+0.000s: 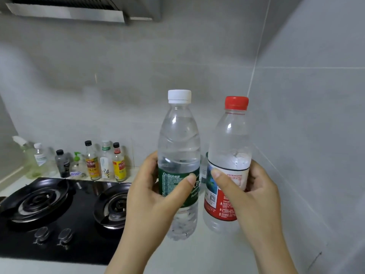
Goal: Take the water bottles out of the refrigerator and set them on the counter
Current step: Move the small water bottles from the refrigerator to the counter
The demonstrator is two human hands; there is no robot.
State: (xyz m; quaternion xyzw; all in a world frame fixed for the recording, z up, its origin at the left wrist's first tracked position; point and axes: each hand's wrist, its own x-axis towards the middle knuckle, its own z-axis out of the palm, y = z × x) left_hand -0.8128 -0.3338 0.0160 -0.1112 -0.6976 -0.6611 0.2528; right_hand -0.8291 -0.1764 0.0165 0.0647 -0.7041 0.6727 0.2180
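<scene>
While both bottles hang over the counter (197,254) beside the stove (59,210), risk: fogged plastic slipping, or the bases knocking together on set-down. Left hand (150,194) is wrapped round the green bottle (178,155), right hand (254,194) round the red bottle (229,155). Both upright, caps up.

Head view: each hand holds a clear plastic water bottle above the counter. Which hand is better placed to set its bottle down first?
Probably the right hand. Its red-capped clear plastic bottle hangs over bare white counter by the wall; the left hand holds the white-capped, green-labelled bottle nearer the black gas stove.
</scene>
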